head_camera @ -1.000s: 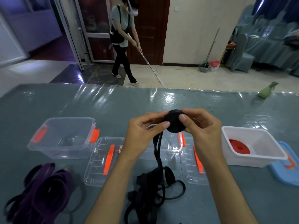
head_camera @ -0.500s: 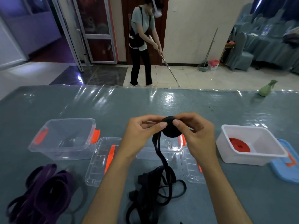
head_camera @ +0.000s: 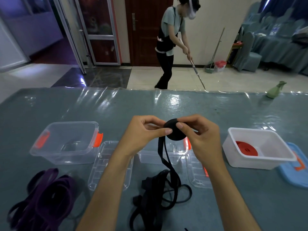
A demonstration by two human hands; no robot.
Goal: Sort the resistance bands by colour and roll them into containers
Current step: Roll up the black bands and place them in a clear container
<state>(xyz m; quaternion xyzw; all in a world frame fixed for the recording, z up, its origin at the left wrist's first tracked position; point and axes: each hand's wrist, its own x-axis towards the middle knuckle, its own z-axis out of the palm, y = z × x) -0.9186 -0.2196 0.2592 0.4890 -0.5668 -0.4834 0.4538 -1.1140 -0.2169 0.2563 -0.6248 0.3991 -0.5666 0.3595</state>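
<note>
You hold a black roll (head_camera: 175, 131) of band up above the worktop (head_camera: 116, 110), between both hands. Your left hand (head_camera: 143, 134) pinches its left edge, thumb tip against the roll and the fingers (head_camera: 166, 130) curled in toward it. Your right hand (head_camera: 200, 137) grips the right side, thumb laid across the front of the roll and the other fingers curled behind it.

From the bottom of the roll the loose black band (head_camera: 163, 185) hangs down and ends in a tangled heap on the worktop, near you, between your forearms.

Behind your hands sits a clear container (head_camera: 166, 152), partly hidden by them, with a clear lid (head_camera: 110, 167) lying flat on its left and another clear lid (head_camera: 196, 174) on its right.

Farther left stands a second clear container with orange latches (head_camera: 66, 142), nothing visible inside it. Near you on the left, a pile of purple bands (head_camera: 43, 200) lies loose on the worktop.

On the right stands a white container (head_camera: 260, 147) with a rolled red band (head_camera: 246, 148) lying on its floor at the left side. A blue lid (head_camera: 295, 170) lies just beside it at the right.

At the far right of the worktop lies a pale green bottle (head_camera: 275, 90), tilted.

Beyond the worktop a person (head_camera: 170, 42) holds a long pole to the floor.
</note>
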